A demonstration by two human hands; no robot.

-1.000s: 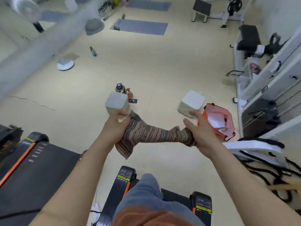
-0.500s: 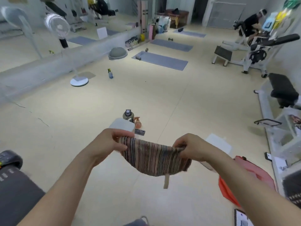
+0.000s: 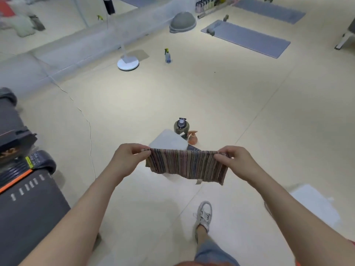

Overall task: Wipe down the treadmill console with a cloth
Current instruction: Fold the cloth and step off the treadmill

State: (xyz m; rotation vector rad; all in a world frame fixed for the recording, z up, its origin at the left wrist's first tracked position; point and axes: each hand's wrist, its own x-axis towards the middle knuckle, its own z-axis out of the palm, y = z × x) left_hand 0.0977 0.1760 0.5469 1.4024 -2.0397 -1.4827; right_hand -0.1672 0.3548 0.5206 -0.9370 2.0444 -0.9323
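Striped cloth (image 3: pixel 187 164), stretched flat between both hands above the floor (image 3: pixel 249 121). Left hand (image 3: pixel 130 158) fingers pinch its left top corner; right hand (image 3: pixel 235 160) fingers pinch the right.

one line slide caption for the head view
Both hands stretch a striped cloth beside a treadmill.

Striped cloth (image 3: pixel 187 166) stretched between left hand (image 3: pixel 129 158) and right hand (image 3: pixel 237 160), above floor (image 3: pixel 211 93).
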